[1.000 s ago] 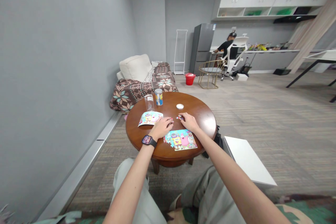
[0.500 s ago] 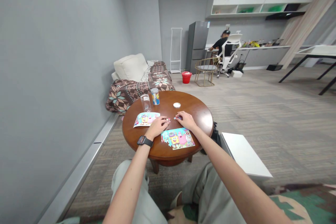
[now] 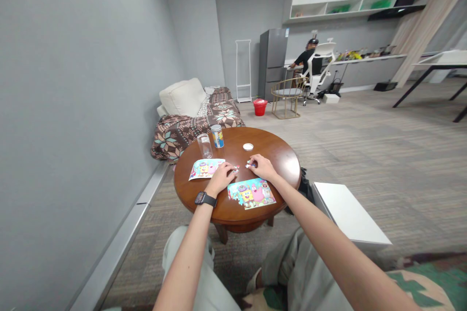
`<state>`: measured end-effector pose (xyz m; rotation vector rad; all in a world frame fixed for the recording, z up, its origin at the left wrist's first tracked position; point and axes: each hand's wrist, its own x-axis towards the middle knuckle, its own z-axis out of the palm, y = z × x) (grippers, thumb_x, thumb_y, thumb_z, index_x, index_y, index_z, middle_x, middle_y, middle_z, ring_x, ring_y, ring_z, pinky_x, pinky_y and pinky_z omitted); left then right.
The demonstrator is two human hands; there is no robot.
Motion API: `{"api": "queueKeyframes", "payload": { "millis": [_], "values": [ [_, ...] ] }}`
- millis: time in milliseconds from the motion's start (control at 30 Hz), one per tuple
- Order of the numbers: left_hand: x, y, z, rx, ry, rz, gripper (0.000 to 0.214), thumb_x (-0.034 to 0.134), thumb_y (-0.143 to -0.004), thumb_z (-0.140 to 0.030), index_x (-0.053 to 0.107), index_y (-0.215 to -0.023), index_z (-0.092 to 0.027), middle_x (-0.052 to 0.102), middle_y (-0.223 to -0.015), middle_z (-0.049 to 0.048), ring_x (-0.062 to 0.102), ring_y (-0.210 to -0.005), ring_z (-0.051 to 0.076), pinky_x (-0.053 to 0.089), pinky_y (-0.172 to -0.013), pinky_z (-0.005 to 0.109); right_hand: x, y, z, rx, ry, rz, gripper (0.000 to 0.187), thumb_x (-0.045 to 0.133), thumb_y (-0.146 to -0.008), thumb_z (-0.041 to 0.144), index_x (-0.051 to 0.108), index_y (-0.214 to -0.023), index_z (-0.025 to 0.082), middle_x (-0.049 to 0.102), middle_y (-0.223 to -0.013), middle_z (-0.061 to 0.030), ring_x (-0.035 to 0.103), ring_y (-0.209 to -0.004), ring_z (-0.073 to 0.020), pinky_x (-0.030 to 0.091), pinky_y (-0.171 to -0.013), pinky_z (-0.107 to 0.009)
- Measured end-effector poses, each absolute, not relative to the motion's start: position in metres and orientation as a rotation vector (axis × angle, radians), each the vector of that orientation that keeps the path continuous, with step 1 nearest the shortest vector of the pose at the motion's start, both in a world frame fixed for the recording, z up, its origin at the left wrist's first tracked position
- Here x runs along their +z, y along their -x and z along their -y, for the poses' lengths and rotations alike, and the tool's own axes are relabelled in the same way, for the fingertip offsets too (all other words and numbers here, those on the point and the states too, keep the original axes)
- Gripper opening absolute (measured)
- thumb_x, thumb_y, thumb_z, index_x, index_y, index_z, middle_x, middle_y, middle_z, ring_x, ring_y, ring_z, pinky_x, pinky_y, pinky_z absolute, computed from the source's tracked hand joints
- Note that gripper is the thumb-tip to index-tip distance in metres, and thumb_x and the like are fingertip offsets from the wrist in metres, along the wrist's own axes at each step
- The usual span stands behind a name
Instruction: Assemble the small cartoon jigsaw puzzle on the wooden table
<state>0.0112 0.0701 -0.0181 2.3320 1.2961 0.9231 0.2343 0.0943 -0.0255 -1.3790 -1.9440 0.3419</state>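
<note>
Both my hands rest on a round brown wooden table [image 3: 280, 155]. My left hand [image 3: 222, 175], with a dark watch on its wrist, has its fingers curled over small loose puzzle pieces [image 3: 236, 169]. Just to its right, my right hand [image 3: 261, 166] pinches a small puzzle piece [image 3: 248, 164] at its fingertips. A colourful cartoon jigsaw puzzle [image 3: 251, 193] lies in front of both hands. A cartoon picture sheet [image 3: 204, 168] lies to the left of my left hand.
A clear glass [image 3: 205, 145], a blue-and-yellow can [image 3: 218, 135] and a small white lid [image 3: 248, 146] stand at the table's far side. A white box [image 3: 350, 214] sits right of the table, a blanket-covered sofa [image 3: 197, 116] behind it. Another person [image 3: 308, 58] sits at a far counter.
The hands have stayed at the loose pieces with only small finger movement. The view has shifted slightly as my head moved.
</note>
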Motion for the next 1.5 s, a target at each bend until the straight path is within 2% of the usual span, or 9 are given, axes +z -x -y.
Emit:
{"api": "queueKeyframes", "payload": {
  "millis": [100,267,367,767,1300,1500],
  "values": [
    [-0.020,-0.011,-0.071,0.892,-2.338,-1.304,0.013,0.060,-0.087,-0.023,0.070,-0.095,-0.018,0.061,-0.108,0.0085,0.058,-0.105,0.023,0.045,-0.101,0.041,-0.029,-0.234,-0.097,0.336,1.380,1.936,0.008,0.068,-0.077,0.018,0.062,-0.080,0.022,0.068,-0.103,-0.0031,0.065,-0.096,-0.0206,0.046,-0.093,-0.038],
    [-0.021,-0.010,-0.072,0.876,-2.326,-1.297,0.005,0.065,-0.085,-0.023,0.068,-0.087,-0.019,0.062,-0.105,0.0071,0.059,-0.105,0.023,0.046,-0.099,0.042,-0.035,-0.235,-0.102,0.337,1.369,1.936,0.009,0.068,-0.077,0.018,0.061,-0.079,0.023,0.068,-0.100,-0.0031,0.065,-0.099,-0.0212,0.046,-0.095,-0.039],
    [-0.022,-0.010,-0.073,0.886,-2.300,-1.314,0.009,0.066,-0.084,-0.023,0.068,-0.092,-0.019,0.062,-0.107,0.0079,0.059,-0.105,0.024,0.046,-0.100,0.043,-0.036,-0.236,-0.103,0.346,1.370,1.928,0.009,0.068,-0.077,0.019,0.061,-0.080,0.023,0.068,-0.101,-0.0029,0.065,-0.099,-0.0211,0.046,-0.095,-0.039],
    [-0.020,-0.009,-0.072,0.862,-2.299,-1.265,0.006,0.061,-0.084,-0.017,0.067,-0.085,-0.019,0.061,-0.111,0.0085,0.056,-0.111,0.024,0.044,-0.104,0.044,-0.036,-0.237,-0.103,0.400,1.386,1.872,0.009,0.068,-0.074,0.017,0.063,-0.079,0.023,0.067,-0.102,-0.0020,0.065,-0.098,-0.0206,0.047,-0.095,-0.039],
    [-0.010,-0.014,-0.065,0.853,-2.342,-1.228,0.012,0.057,-0.081,-0.010,0.060,-0.074,-0.019,0.066,-0.085,0.0047,0.060,-0.091,0.022,0.046,-0.090,0.038,-0.038,-0.240,-0.103,0.370,1.380,1.837,0.007,0.062,-0.075,0.017,0.058,-0.076,0.022,0.064,-0.091,-0.0024,0.063,-0.092,-0.0207,0.048,-0.090,-0.037],
    [-0.012,-0.013,-0.065,0.955,-2.223,-1.280,0.009,0.055,-0.083,-0.010,0.057,-0.084,-0.019,0.063,-0.088,0.0040,0.060,-0.087,0.019,0.049,-0.084,0.034,-0.038,-0.240,-0.101,0.364,1.348,1.828,0.006,0.061,-0.075,0.017,0.057,-0.076,0.023,0.065,-0.090,-0.0014,0.062,-0.087,-0.0189,0.049,-0.087,-0.035]
  ]
}}
